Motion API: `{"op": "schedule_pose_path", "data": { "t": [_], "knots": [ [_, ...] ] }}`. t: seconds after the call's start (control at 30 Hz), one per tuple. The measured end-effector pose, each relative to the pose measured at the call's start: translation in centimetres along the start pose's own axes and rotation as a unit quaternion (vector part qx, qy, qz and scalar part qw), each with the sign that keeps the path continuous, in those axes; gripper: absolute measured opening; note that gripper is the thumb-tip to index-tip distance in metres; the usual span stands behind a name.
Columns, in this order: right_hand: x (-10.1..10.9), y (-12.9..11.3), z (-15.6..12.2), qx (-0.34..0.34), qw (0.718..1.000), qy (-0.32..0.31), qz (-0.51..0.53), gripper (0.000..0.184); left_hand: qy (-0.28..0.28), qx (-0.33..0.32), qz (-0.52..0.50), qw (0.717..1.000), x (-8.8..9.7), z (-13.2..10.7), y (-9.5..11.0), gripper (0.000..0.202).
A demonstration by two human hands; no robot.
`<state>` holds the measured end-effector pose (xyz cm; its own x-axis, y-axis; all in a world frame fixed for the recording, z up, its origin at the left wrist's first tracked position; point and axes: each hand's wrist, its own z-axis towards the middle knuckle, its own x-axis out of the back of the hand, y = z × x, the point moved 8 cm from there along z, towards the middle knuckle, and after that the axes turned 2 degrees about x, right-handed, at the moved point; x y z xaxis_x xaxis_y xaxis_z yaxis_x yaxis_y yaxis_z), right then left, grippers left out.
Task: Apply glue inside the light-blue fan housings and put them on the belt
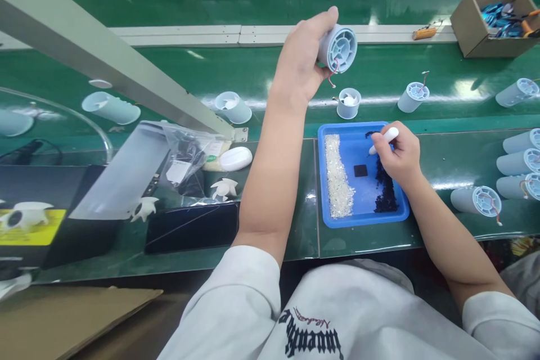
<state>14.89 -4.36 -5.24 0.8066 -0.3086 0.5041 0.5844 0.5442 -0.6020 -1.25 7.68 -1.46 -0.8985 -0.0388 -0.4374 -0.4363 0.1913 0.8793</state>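
Note:
Raised over the bench, my left hand [298,59] is closed around a light-blue cylindrical fan housing [342,49], its spoked end turned towards me and a red wire with a small plug hanging out. My right hand [399,154] grips a white pen-shaped tool [390,134], tip down over a blue tray [360,220]. Small clear pieces [336,180] fill the tray's left side; tiny black pieces [386,194] lie along the right. Between them is a black square [360,170]. Just behind the tray stands a short light-blue cylinder [349,103] with a white fan inside.
More light-blue cylinders [476,201] lie or stand to the right, others [233,107] to the left. A cardboard box [476,31] sits at back right beside an orange cylindrical part [424,33]. A slanted metal post [126,62], white impeller [224,188] and dark phone-like slab [193,228] are left.

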Motion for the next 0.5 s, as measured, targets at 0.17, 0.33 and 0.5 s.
{"op": "schedule_pose_path", "data": {
  "t": [0.17, 0.33, 0.5],
  "knots": [
    [0.3, -0.5, 0.0, 0.018, 1.000, 0.001, -0.012, 0.027, -0.045, -0.003, -0.009, 0.999, -0.8, 0.4, -0.5, 0.032],
    [-1.2, -2.1, -0.4, 0.039, 0.992, -0.107, 0.059, 0.027, -0.075, 0.009, 0.070, 0.995, -1.6, 0.7, -2.1, 0.029],
    [1.2, -1.1, -0.1, 0.000, 0.987, 0.045, 0.157, 0.019, -0.074, 0.020, 0.117, 0.990, -2.0, 0.5, -3.6, 0.026]
  ]
}}
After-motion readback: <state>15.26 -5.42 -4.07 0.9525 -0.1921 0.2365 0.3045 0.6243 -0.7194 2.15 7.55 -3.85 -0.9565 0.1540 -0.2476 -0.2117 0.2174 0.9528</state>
